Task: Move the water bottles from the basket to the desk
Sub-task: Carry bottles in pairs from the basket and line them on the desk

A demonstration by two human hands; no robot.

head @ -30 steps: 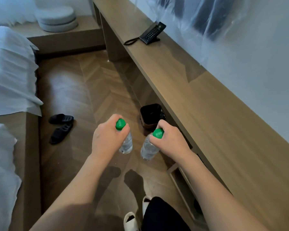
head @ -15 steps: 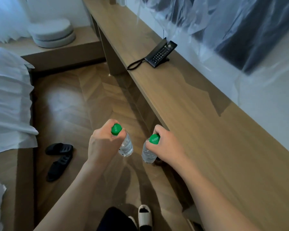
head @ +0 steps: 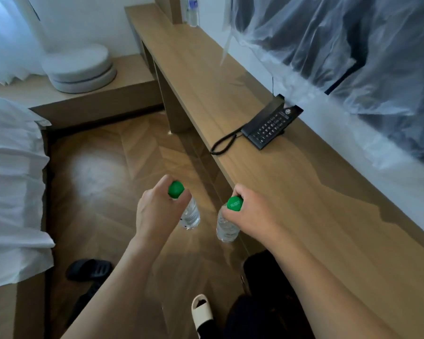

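Now my left hand and right hand each pinch a bottle by its neck, hanging upright, ready to set on the desk.

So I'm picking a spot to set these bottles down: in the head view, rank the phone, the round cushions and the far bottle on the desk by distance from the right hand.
1. Phone: on the desk, ahead of the right hand.
2. Round cushions: stacked on the low ledge, far left.
3. Far bottle: upright at the desk's far end.
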